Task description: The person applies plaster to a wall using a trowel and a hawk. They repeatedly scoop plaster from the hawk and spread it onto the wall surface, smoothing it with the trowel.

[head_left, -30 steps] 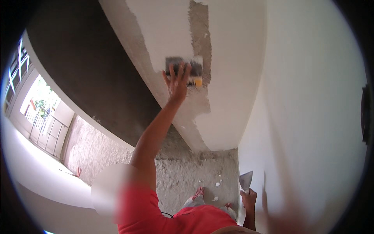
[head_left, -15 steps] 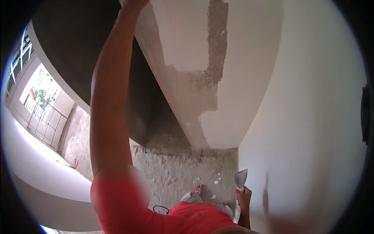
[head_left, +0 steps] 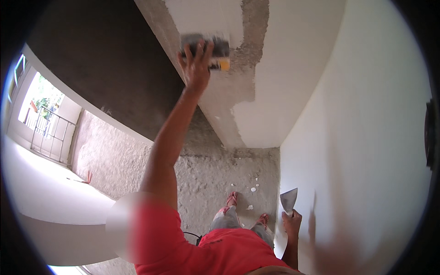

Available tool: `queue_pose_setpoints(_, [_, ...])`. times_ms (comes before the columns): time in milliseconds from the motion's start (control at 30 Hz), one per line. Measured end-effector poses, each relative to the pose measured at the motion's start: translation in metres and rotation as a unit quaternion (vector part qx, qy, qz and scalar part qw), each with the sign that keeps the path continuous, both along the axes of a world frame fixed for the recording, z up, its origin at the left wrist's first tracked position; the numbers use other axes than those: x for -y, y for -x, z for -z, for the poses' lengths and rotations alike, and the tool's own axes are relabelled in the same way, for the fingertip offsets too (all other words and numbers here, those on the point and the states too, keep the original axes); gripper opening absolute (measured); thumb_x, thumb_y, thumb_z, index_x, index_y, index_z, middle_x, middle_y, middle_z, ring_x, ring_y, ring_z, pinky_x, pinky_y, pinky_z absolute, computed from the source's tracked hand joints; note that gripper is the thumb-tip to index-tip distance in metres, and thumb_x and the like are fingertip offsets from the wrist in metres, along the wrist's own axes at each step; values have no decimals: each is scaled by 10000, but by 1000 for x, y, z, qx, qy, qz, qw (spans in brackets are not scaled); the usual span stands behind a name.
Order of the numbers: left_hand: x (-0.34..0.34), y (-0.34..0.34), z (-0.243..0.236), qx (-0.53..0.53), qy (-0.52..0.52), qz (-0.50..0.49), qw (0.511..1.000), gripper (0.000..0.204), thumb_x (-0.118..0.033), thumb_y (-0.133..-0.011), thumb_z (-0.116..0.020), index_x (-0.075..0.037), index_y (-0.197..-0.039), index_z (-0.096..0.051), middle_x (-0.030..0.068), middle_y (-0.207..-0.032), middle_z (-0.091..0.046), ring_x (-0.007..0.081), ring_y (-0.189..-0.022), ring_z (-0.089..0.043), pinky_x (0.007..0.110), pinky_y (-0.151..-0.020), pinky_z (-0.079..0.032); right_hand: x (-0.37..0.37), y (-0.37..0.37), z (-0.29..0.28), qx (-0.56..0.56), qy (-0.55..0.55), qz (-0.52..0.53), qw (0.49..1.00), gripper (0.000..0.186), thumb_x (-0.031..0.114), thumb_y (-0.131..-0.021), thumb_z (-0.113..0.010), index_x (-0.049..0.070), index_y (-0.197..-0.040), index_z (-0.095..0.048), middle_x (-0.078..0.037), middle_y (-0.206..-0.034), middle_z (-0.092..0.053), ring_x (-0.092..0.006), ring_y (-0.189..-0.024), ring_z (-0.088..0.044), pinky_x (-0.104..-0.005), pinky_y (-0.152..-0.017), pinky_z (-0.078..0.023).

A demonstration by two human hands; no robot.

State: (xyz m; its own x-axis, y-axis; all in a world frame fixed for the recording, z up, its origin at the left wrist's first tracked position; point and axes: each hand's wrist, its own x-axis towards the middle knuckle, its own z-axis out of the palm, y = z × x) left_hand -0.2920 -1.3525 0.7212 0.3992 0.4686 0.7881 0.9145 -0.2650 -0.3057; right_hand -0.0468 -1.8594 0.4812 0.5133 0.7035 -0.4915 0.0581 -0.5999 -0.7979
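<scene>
Currently, from my remote seat, I log the head view. Largest item: the front wall, white coat over much of it, with rough-edged grey patches down its left side and a grey strip near the top. The right wall is white and carries soft shadows. A dark face borders the front wall on the left. Below lies a rough grey floor; a railing shows at far left, before a bright opening.

The wearer's shirt is red. I record the left arm reaching up. The left hand has its fingers partly spread over the back of the trowel and holds it; the palm's grip I cannot tell. The trowel is at the front wall, over the grey area, dark-bladed, yellow at one end, blurred.

Low, beside the right wall, the right hand is closed round the handle of a scraper, blade up. Smallest: white chips on the floor.
</scene>
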Motion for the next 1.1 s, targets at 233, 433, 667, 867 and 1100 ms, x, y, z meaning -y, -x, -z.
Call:
queue_pose_setpoints(233, [117,-9,48,464,448,160,747,780,43,-732,-674,-192,-1427,-409,115,-1361,-500,336,-1183,-509,500,-992,-400,-23,-23,16,135,-17,-85,987,257,229,-751,-708,-5,-852,-682,-164,-705,-661,-279,-641,-661,-403,-622,-503])
queue_pose_setpoints(433, [267,-27,57,797,419,329,284,715,100,-770,-632,-68,-1391,-319,137,-1220,-535,280,-1107,-566,434,-920,-472,-103,-4,-120,150,-159,-139,966,364,238,-732,-720,-43,-957,-667,-201,-755,-659,-289,-639,-641,-382,-651,-504])
queue_pose_setpoints(667, [296,-1,114,400,552,403,611,418,103,-796,-606,-40,-1187,-567,150,-1107,-622,215,-1007,-623,380,-956,-477,-120,-7,-152,156,-137,-193,959,430,258,-698,-749,-33,-1001,-661,-207,-688,-621,-338,-613,-610,-409,-635,-495])
queue_pose_setpoints(867, [235,-1,62,91,403,352,840,590,89,-739,-630,-111,-1291,-565,110,-1262,-618,303,-1179,-583,408,-943,-479,-116,-18,-134,258,-275,-157,913,352,253,-702,-745,12,-955,-698,-170,-801,-697,-320,-712,-666,-393,-704,-525])
queue_pose_setpoints(1100, [61,-45,-181,-14,-98,172,980,676,18,-808,-587,-214,-1427,-447,85,-1434,-476,378,-1310,-419,563,-1062,-302,-90,8,-70,133,-178,-88,971,296,202,-708,-693,-2,-922,-706,-155,-791,-713,-242,-713,-695,-368,-664,-519])
